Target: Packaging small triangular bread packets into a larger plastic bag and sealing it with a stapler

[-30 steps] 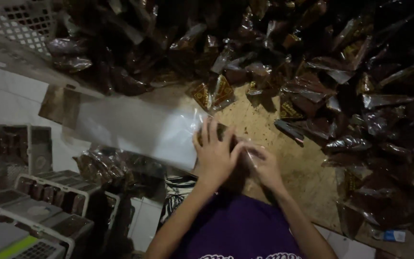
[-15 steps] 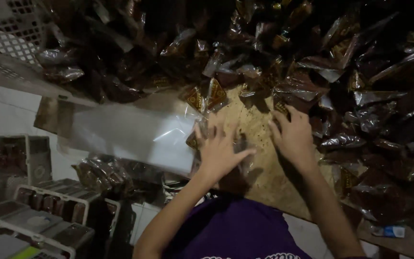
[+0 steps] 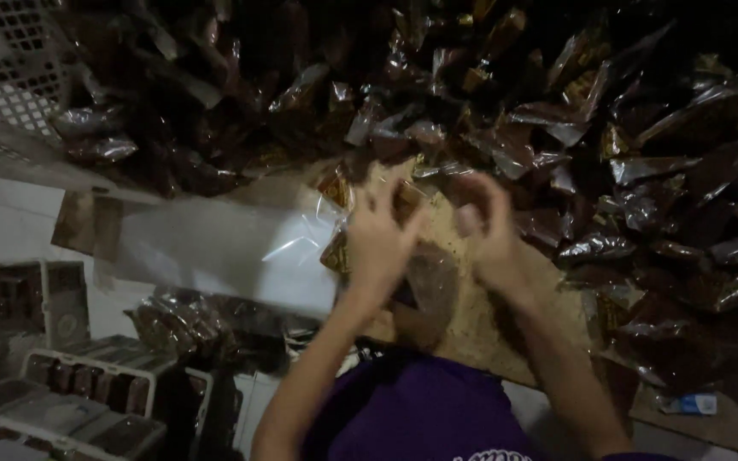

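Note:
My left hand (image 3: 382, 243) hovers with its fingers spread over a small clear packet (image 3: 430, 290) of brown contents on the wooden tabletop (image 3: 480, 329). My right hand (image 3: 487, 229) is just to its right with the fingers curled inward. Motion blur hides whether it grips anything. A small brown packet (image 3: 335, 252) lies by my left thumb. A big heap of dark brown packets in clear wrap (image 3: 625, 171) covers the table beyond and to the right of both hands. A large clear plastic bag (image 3: 215, 248) lies flat to the left of my left hand.
A white lattice crate (image 3: 10, 68) stands at the upper left. White trays with brown pieces (image 3: 87, 384) sit at the lower left, next to a clear bag of packets (image 3: 198, 320). A small blue and white object (image 3: 689, 403) lies at the table's near right edge.
My right hand has pulled back from the heap towards my left hand and curled its fingers. My left hand has lifted off the flat clear bag. The view has shifted closer.

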